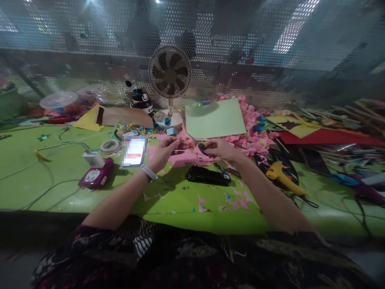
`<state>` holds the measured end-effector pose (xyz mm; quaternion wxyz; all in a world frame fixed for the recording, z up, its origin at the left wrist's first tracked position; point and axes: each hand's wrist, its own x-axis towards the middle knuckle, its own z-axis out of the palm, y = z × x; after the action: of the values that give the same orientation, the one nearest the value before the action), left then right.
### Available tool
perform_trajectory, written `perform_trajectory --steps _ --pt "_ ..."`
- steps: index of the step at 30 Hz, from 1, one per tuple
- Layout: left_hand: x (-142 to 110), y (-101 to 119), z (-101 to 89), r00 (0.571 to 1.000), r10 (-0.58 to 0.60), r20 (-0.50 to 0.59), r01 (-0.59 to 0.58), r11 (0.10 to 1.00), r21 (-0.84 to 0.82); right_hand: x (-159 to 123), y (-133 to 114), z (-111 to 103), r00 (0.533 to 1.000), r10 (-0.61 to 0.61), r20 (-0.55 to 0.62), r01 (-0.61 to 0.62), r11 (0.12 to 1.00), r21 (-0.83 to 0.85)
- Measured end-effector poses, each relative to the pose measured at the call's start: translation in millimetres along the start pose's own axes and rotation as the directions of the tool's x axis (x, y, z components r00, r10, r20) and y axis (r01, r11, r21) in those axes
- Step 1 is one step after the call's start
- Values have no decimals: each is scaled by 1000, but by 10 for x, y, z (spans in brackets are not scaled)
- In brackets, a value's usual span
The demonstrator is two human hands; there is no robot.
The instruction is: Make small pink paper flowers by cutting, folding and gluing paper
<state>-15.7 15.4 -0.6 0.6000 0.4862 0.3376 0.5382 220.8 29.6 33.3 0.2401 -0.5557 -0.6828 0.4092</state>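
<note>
Over a heap of pink paper pieces [183,158], my left hand [164,153] is closed in a pinch, with a pale wristband behind it. What sits between its fingertips is too small to make out. My right hand [221,150] is closed on a small dark-handled tool [202,149] that looks like scissors, its tip towards my left hand. Directly below both hands lies a black stapler [208,176]. A pale green sheet [215,119] rests on folded pink paper shapes [255,138] just behind the hands.
Left of my hands are a lit phone [134,151], a tape roll [110,146] and a purple power socket [96,174] with cables. A fan [170,74] and a dark bottle [141,102] stand behind. To the right lies a yellow glue gun [285,178].
</note>
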Motion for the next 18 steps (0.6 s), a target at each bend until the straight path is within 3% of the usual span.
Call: perform_trajectory --steps 2,5,10,18 --pt "-5 -18 15 1000 -8 -2 8 1000 -8 -56 42 24 999 3 35 -11 977 215" --pt "-20 -27 56 999 -32 -23 32 999 -7 -148 -3 131 993 -23 115 -13 954 300" --pt "-58 -3 136 993 -82 -81 81 997 -14 -259 -124 244 979 -95 178 49 968 246" --pt "-109 11 203 994 -82 -72 80 996 -28 -314 -156 211 980 -151 133 141 987 78"
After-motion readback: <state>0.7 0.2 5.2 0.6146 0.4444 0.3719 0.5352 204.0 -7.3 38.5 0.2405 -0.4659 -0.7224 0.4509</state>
